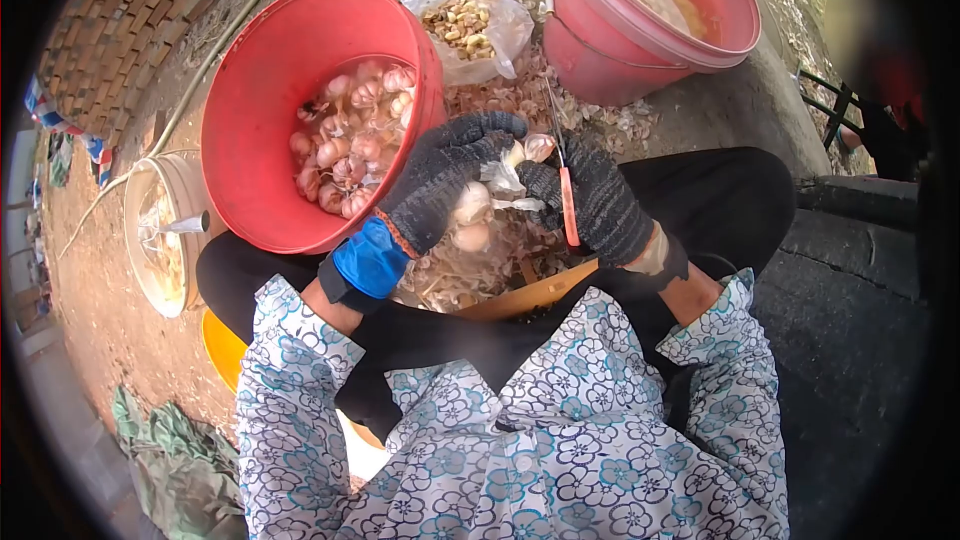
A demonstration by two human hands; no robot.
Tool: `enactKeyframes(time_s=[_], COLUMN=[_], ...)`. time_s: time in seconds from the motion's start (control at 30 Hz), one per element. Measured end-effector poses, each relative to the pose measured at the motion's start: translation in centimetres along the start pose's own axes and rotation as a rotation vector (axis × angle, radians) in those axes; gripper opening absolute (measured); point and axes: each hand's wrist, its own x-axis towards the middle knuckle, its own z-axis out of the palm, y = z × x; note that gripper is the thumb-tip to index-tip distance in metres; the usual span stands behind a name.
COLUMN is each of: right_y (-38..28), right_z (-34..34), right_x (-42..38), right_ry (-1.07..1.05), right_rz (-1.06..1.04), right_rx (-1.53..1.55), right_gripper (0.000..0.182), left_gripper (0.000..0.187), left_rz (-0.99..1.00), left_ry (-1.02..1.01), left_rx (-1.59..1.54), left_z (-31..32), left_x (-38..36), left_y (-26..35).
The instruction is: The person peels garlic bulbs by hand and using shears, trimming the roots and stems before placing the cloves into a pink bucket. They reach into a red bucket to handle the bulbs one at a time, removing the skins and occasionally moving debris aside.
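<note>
head view looks down on a garlic bulb (pixel 472 208), pale cream and rounded, with thin papery skin lifting off in translucent flakes, held over the person's lap between both hands. the left hand (pixel 447 180), in a dark knitted glove with a blue cuff, is curled closed around the bulb, fingers wrapped over its top. the right hand (pixel 597 205), in a matching coarse-knit glove, is closed on a small knife (pixel 566 202) with a thin blade and a slim orange-red handle, its point up near a loose clove (pixel 538 146) at the fingertips. just beside the left hand stands a red plastic bucket (pixel 262 105), smooth-walled and round, holding pinkish-white garlic bulbs. a pink plastic basin (pixel 610 60) sits beyond the right hand, with a clear crinkled plastic bag (pixel 505 25) of cloves between the two. dry papery garlic skins (pixel 500 270) litter the lap and ground.
</note>
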Motion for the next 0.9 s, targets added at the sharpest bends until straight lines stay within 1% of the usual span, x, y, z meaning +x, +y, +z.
enactKeyframes(time_s=[0.03,0.07,0.1,0.13,0.17,0.2,0.23,0.27,0.3,0.33,0.37,0.4,0.43,0.47,0.5,0.53,0.57,0.6,0.63,0.67,0.7,0.73,0.77,0.8,0.83,0.87,0.9], right_y=[0.1,0.0,-0.3,-0.6,0.9,3.8,3.4,2.8,1.9,0.7,0.9,1.2,1.5,0.7,-0.6,0.3,2.1,3.7,4.0,4.0,3.9,3.5,2.8,2.0,1.0,0.3,-0.2], right_z=[0.0,0.0,0.0,0.0,0.5,1.2,1.7,1.3,0.5,0.2,0.1,-0.1,-0.2,-0.1,0.2,-0.1,-0.5,-0.7,-0.3,-0.5,-0.8,-1.0,-0.9,-0.5,-0.4,-0.7,-1.2], right_x=[0.0,0.0,0.0,0.0,-0.6,-1.5,-1.1,-1.0,-0.9,-0.5,-0.5,-0.5,-0.6,-0.2,-0.1,-0.4,-0.9,-1.3,-1.0,-0.9,-0.8,-0.7,-0.6,-0.7,-0.6,-0.5,-0.4], right_ry=[-0.01,-0.013,-0.094,-0.175,-0.182,-0.107,-0.033,-0.039,-0.109,-0.178,-0.182,-0.162,-0.138,-0.108,0.026,0.028,-0.046,-0.121,-0.06,-0.058,-0.134,-0.211,-0.212,-0.104,-0.001,-0.001,-0.129], right_rz=[-0.155,-0.156,0.045,0.246,0.247,0.144,0.041,0.04,0.127,0.214,0.211,0.128,0.041,-0.046,0.05,0.046,0.126,0.204,0.075,0.072,0.223,0.378,0.377,0.401,0.42,0.422,0.185], right_rx=[-0.222,-0.223,-0.011,0.201,0.198,0.191,0.185,0.184,0.307,0.429,0.428,0.241,0.055,-0.131,0.427,0.43,0.324,0.217,0.411,0.41,0.891,1.371,1.369,1.1,0.83,0.829,0.402], right_gripper=[0.019,0.019,0.02,0.02,0.02,0.02,0.02,0.02,0.02,0.021,0.021,0.02,0.02,0.019,0.02,0.02,0.022,0.023,0.024,0.024,0.024,0.025,0.025,0.024,0.024,0.024,0.023], left_gripper=[0.03,0.03,0.03,0.031,0.032,0.032,0.031,0.031,0.03,0.03,0.031,0.031,0.031,0.031,0.028,0.025,0.028,0.028,0.027,0.027,0.027,0.027,0.027,0.027,0.026,0.024,0.022], left_rz=[0.121,0.241,0.243,0.298,0.353,0.354,0.331,0.307,0.291,0.293,0.224,0.154,0.244,0.248,0.087,-0.075,-0.019,-0.018,-0.031,-0.042,-0.039,-0.117,-0.196,-0.194,0.174,0.544,0.468], left_ry=[-0.003,-0.005,-0.003,-0.104,-0.204,-0.196,-0.296,-0.396,-0.359,-0.356,-0.292,-0.228,-0.167,-0.166,-0.11,-0.054,-0.022,-0.021,-0.053,-0.086,-0.088,-0.088,-0.087,-0.086,-0.177,-0.266,-0.288], left_rx=[0.202,0.404,0.402,0.525,0.645,0.642,0.506,0.37,0.224,0.223,0.259,0.298,0.431,0.438,0.393,0.344,0.44,0.442,0.334,0.227,0.229,0.202,0.175,0.174,0.31,0.439,0.412], left_z=[-0.4,-0.8,-1.7,-3.0,-3.4,-3.6,-3.5,-3.4,-3.0,-2.8,-2.6,-2.5,-2.2,-1.1,0.2,0.9,0.5,0.3,0.3,0.4,0.6,1.1,1.4,1.0,0.2,-0.4,-1.2], left_x=[-0.1,-0.1,0.2,0.8,1.2,1.1,1.0,0.9,0.4,0.4,0.4,0.4,0.8,0.8,0.7,0.5,0.7,0.7,0.7,0.6,0.6,0.4,0.3,0.3,0.5,0.5,0.4], left_y=[-0.3,-0.8,-1.5,-2.4,-2.6,-2.7,-2.1,-1.9,-2.4,-2.5,-2.4,-2.3,-2.5,-1.3,0.1,1.0,0.4,0.1,0.2,0.4,0.8,1.8,2.4,1.8,0.4,-0.3,-0.8])
